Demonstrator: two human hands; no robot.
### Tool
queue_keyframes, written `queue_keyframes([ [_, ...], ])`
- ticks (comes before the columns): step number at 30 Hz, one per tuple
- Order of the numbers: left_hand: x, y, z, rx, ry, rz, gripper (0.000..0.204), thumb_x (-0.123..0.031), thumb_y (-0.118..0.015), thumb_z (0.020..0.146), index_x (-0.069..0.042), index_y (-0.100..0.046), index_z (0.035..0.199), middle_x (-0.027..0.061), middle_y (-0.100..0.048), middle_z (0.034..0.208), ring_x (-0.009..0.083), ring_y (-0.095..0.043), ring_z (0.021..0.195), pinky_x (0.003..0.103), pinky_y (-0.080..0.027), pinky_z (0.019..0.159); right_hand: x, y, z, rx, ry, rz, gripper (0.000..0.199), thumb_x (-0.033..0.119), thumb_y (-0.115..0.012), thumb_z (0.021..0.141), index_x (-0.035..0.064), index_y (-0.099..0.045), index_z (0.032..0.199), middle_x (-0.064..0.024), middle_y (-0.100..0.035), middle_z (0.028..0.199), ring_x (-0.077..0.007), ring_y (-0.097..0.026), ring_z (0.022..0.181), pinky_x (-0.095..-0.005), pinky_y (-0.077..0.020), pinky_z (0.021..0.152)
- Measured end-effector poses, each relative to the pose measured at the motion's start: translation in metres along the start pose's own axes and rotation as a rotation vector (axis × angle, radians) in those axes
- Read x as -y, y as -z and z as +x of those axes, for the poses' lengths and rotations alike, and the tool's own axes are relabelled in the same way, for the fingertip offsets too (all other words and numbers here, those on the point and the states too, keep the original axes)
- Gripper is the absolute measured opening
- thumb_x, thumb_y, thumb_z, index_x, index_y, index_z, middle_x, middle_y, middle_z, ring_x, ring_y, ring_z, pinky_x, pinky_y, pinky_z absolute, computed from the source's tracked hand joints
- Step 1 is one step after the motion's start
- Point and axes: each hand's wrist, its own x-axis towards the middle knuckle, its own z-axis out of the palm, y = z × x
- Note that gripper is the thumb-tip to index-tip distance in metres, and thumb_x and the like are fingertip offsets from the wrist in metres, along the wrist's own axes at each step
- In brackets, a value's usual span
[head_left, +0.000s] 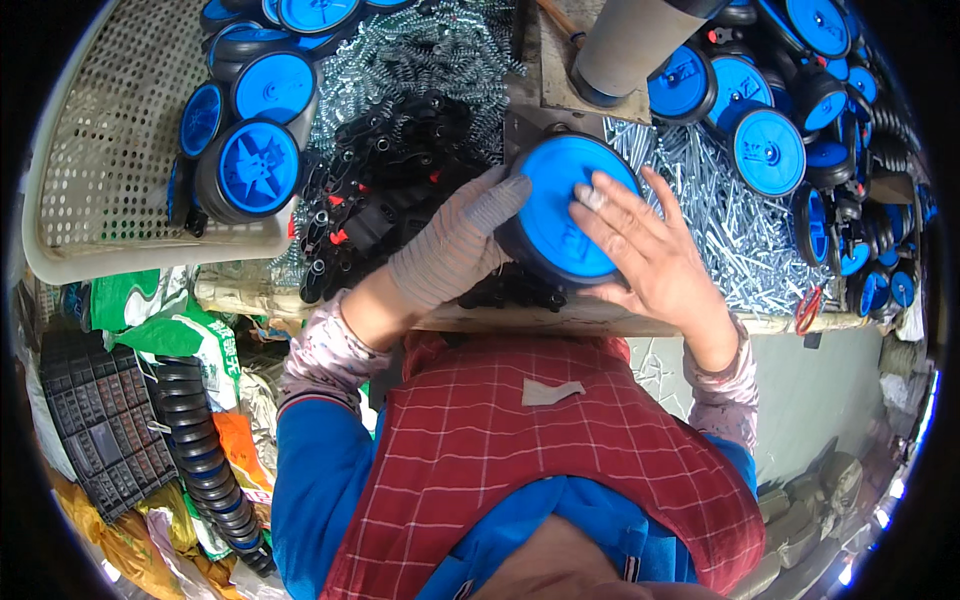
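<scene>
A blue wheel with a black tyre (560, 235) is held tilted over the bench's front edge, its blue face toward me. My left hand (455, 240), in a grey striped glove, grips the tyre's left side. My right hand (650, 245) is bare, with a pale wrap on one finger. Its fingers lie over the wheel's face near the hub, and its thumb is at the lower rim. Just left of the wheel lie black plastic parts (385, 200) with a few red bits. Long metal pins (720, 215) are heaped on the right.
A perforated pale crate (110, 150) with blue wheels (257, 168) stands at left. Metal springs (430, 60) are piled behind the black parts. A grey cylindrical post (635, 50) rises at the back. More blue wheels (768, 150) crowd the right, near red-handled pliers (807, 310).
</scene>
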Motion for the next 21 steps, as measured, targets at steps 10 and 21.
queue_keyframes([
  [10, -0.107, 0.094, 0.078, -0.316, 0.12, 2.097, 0.061, -0.053, -0.06, 0.091, 0.001, -0.06, 0.119, 0.0216, -0.065, 0.118, 0.0387, -0.061, 0.113, 0.046, -0.048, 0.096, -0.047, -0.087, -0.08, -0.954, -0.878, 1.2, 0.038, 0.028, -0.06, 0.098, -0.0037, -0.061, 0.119, -0.0068, -0.065, 0.106, -0.0142, -0.06, 0.091, -0.0293, -0.0491, 0.083],
  [21, -0.103, 0.094, 0.095, -0.423, -0.022, 1.603, 0.055, -0.029, -0.083, 0.073, 0.0, -0.063, 0.115, 0.0201, -0.069, 0.106, 0.0324, -0.065, 0.095, 0.038, -0.05, 0.087, -0.061, -0.097, -0.062, -1.285, -0.941, 1.675, 0.047, 0.031, -0.056, 0.101, -0.001, -0.051, 0.135, -0.0121, -0.059, 0.133, -0.0233, -0.058, 0.12, -0.0407, -0.0444, 0.106],
])
